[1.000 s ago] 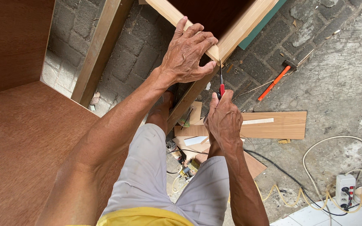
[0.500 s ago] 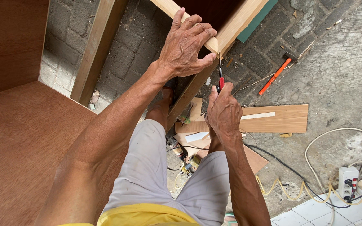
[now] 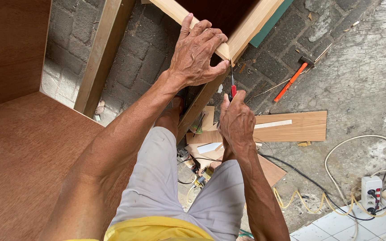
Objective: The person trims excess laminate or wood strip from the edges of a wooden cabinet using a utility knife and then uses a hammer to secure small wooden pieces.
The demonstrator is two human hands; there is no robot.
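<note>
My left hand (image 3: 197, 56) grips the corner of a light wooden frame (image 3: 251, 27) where two boards meet. Just below that corner, my right hand (image 3: 235, 120) is closed around a red-handled cutter knife (image 3: 232, 89). Its thin blade points up and touches the frame's corner beside my left thumb. Both forearms reach forward over my legs in grey shorts.
A brown plywood panel (image 3: 23, 156) fills the left. A wooden post (image 3: 101, 58) leans over the brick paving. Plywood offcuts (image 3: 291, 127), an orange-handled hammer (image 3: 293, 79), cables and a white power strip (image 3: 371, 192) lie on the ground at right.
The view has shifted slightly. My right hand has lifted the knife a little toward the frame corner. My left hand keeps its grip.
</note>
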